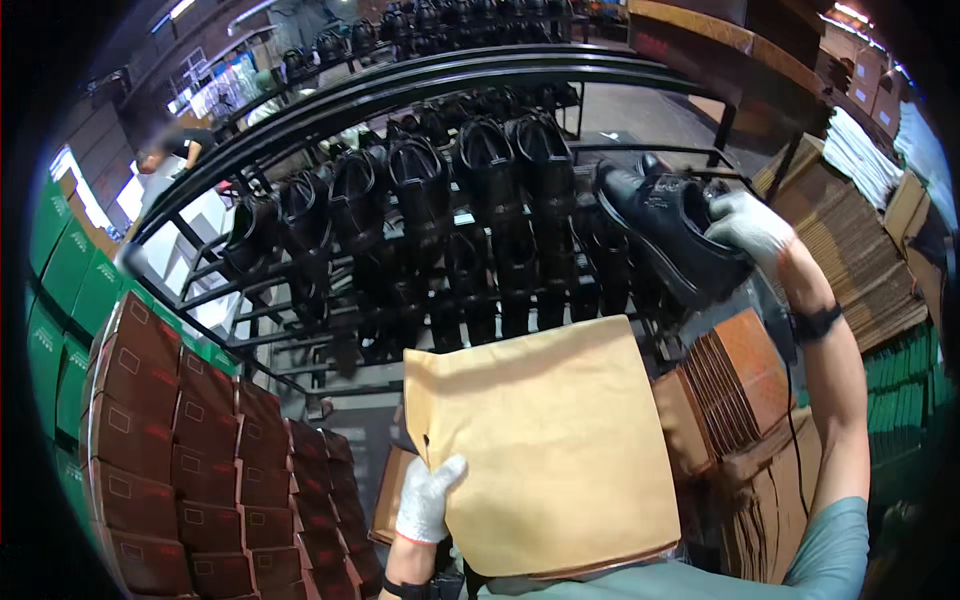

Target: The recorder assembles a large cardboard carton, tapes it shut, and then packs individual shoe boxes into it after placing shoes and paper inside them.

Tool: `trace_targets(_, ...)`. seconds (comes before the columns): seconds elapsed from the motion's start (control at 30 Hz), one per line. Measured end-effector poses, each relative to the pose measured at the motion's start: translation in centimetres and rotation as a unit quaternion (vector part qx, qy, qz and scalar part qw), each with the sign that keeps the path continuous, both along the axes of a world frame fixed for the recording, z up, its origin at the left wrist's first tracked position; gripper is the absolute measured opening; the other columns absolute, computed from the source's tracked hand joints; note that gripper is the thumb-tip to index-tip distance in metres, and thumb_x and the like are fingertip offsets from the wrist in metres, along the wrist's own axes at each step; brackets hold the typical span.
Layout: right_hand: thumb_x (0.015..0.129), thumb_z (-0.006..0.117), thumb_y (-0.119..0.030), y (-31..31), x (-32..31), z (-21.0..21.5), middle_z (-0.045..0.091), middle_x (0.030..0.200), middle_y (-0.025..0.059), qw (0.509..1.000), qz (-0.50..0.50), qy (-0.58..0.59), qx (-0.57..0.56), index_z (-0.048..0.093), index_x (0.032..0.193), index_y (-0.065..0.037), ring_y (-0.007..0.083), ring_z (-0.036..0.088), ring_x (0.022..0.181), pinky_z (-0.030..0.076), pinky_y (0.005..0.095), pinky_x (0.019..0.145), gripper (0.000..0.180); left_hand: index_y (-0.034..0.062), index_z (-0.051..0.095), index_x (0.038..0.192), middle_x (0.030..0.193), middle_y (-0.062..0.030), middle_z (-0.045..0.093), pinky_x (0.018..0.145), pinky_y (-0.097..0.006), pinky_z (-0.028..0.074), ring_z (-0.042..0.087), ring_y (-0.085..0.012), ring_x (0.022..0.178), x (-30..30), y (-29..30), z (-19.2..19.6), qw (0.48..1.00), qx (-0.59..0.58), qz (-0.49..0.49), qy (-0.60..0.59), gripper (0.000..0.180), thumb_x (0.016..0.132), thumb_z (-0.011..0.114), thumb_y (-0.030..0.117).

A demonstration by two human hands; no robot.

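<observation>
My right hand (pixel 752 230), in a white knit glove, grips a black lace-up shoe (pixel 665 215) by its heel and collar. The shoe is held at the right end of the rack, toe pointing to the far left. My left hand (pixel 430 495), also gloved, has its thumb over the left edge of a large tan sheet (pixel 550 440) that looks like paper. Its other fingers are mostly hidden. The sheet lies in front of my body, creased at its left side, and covers whatever is beneath it.
A black metal rack (pixel 460 65) holds several black shoes (pixel 415 175) on tiers ahead. Brown boxes (pixel 140 460) are stacked at left, beside green boxes (pixel 75 260). Folded cardboard (pixel 720 390) and further flat cardboard (pixel 840 240) stand at right. Another person (pixel 175 155) is at far left.
</observation>
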State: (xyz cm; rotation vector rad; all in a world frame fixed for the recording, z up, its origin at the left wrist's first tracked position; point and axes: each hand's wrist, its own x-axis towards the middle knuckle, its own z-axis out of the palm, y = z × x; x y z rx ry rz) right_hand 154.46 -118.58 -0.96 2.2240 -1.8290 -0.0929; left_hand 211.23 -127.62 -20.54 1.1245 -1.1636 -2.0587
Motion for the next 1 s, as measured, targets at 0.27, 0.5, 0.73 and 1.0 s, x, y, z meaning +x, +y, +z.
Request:
trace_targets(0.27, 0.09, 0.079, -0.019, 13.0, 23.2, -0.5, 0.077, 0.128, 0.0104, 0.781, -0.277, -0.559, -0.014, 0.069, 0.145, 0.003, 0.016, 0.067, 0.121, 0.053, 0.0353, 0.11, 0.061, -0.0025, 0.062, 0.149, 0.121, -0.0085, 0.075, 0.089, -0.036, 0.061, 0.073, -0.0192, 0.101, 0.1, 2.5, 5.4, 0.995, -0.084, 0.032, 0.034, 0.051, 0.101, 0.071, 0.013)
trace_targets(0.5, 0.086, 0.073, -0.006, 13.3, 23.5, 0.4, 0.076, 0.098, 0.0093, 0.784, -0.237, -0.566, -0.094, 0.081, 0.102, 0.005, 0.0175, 0.071, 0.09, 0.056, 0.0349, 0.082, 0.021, -0.006, -0.004, 0.175, 0.123, -0.0267, 0.072, 0.094, -0.042, 0.062, 0.077, -0.0346, 0.101, -12.4, 9.3, -0.2, 0.923, -0.064, -0.371, -0.083, 0.091, 0.118, 0.059, 0.026)
trace_targets(0.73, 0.072, 0.076, -0.021, 1.2, 28.3, -2.0, 0.072, 0.1, 0.0116, 0.988, 0.136, -0.016, 0.078, 0.078, 0.085, -0.009, 0.0321, 0.066, 0.116, 0.05, 0.0537, 0.106, 0.018, -0.0008, 0.071, 0.102, 0.089, -0.0227, 0.078, 0.068, -0.049, 0.063, 0.078, -0.0383, 0.076, -10.6, 15.3, 6.4, 0.676, -0.572, -0.46, -0.067, 0.04, 0.103, 0.072, 0.039)
trace_targets(1.0, 0.095, 0.068, -0.009, 5.6, 19.9, -25.2, 0.075, 0.116, 0.023, 0.752, -0.303, -0.462, -0.359, 0.071, 0.129, 0.001, 0.0445, 0.071, 0.112, 0.056, 0.0514, 0.105, 0.036, -0.0082, 0.041, 0.164, 0.164, -0.0355, 0.049, 0.129, -0.058, 0.038, 0.051, -0.0532, 0.149, -11.0, 1.4, 1.3, 0.686, -0.63, -0.283, -0.229, 0.081, 0.097, 0.078, 0.018)
